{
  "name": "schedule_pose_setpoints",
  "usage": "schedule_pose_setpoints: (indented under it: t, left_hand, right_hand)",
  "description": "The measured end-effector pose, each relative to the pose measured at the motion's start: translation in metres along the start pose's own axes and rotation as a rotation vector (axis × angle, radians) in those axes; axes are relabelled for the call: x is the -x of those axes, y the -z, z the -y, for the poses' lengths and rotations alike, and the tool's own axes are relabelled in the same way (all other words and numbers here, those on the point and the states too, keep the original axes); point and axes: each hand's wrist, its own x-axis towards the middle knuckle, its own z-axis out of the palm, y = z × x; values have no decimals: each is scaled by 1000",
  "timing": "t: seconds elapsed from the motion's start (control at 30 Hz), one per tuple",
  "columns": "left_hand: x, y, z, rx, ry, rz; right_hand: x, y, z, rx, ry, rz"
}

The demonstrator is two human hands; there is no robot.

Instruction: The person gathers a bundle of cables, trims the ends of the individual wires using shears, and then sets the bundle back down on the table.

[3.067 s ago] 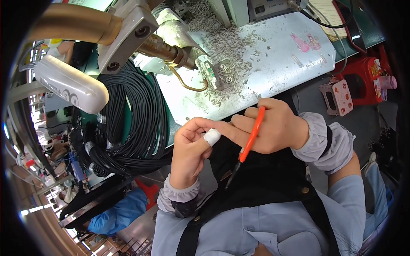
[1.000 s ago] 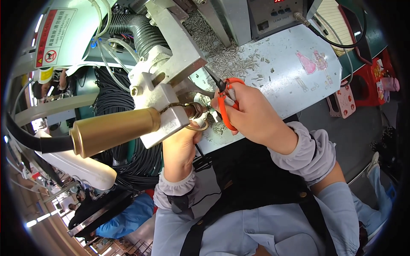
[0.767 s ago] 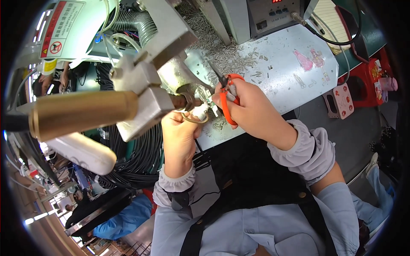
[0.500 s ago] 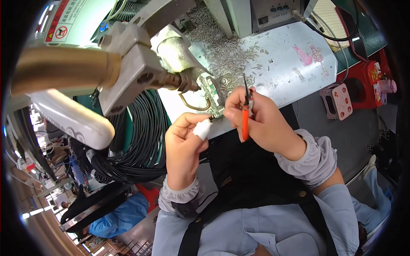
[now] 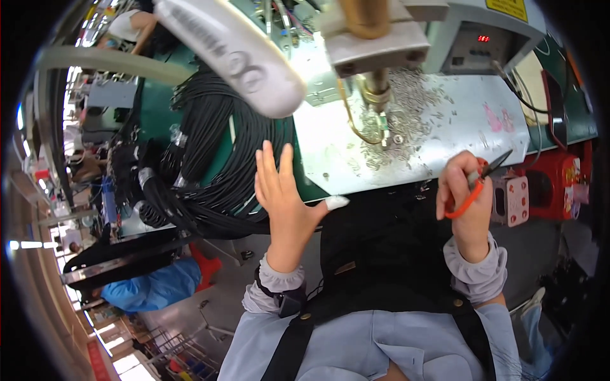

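My left hand [image 5: 284, 200] is open with its fingers spread, at the near edge of a large coil of black cables [image 5: 244, 143]. A white wrapping [image 5: 337, 202] covers the tip of its thumb. My right hand [image 5: 467, 219] is closed around orange-handled scissors [image 5: 470, 199], whose dark blades point up and to the right. It hovers off the near right edge of the metal work plate [image 5: 457, 143]. Between my hands and further back, a small green and white piece [image 5: 384, 120] sits under the machine's head [image 5: 376, 89], beside a bent brass tube [image 5: 352, 127].
Many small silvery pieces [image 5: 410, 101] lie scattered over the plate. A white lamp-like arm [image 5: 254, 66] hangs over the cables. A grey control box [image 5: 483, 51] with a red display stands behind. A pink stool [image 5: 510, 202] and a red stool [image 5: 553, 184] are at the right.
My hands have parted from the small green part near the plate's front edge. My left hand has opened by the cables. My right hand moved right with the scissors; the view also shifted.
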Motion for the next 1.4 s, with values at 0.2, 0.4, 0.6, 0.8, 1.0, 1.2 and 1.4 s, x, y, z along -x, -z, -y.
schedule_pose_setpoints:
  t: [0.2,0.4,0.6,0.8,1.0,1.2,1.4]
  left_hand:
    - [26,1,23,-129,10,156]
    - [35,2,43,-362,61,142]
    - [22,28,53,-159,-28,277]
    - [19,13,50,-213,-157,27]
    - [40,-2,66,-226,-220,-74]
    - [38,12,65,-152,-115,-19]
    - [3,41,95,416,87,400]
  right_hand:
    - [9,-4,-13,-14,-90,131]
    - [17,-16,-20,3,-183,195]
    - [21,-23,-24,84,-187,242]
    - [24,-35,-26,91,-227,303]
    - [24,-37,-27,112,-263,314]
    - [28,-38,-29,72,-279,323]
    - [28,-45,-35,128,-302,371]
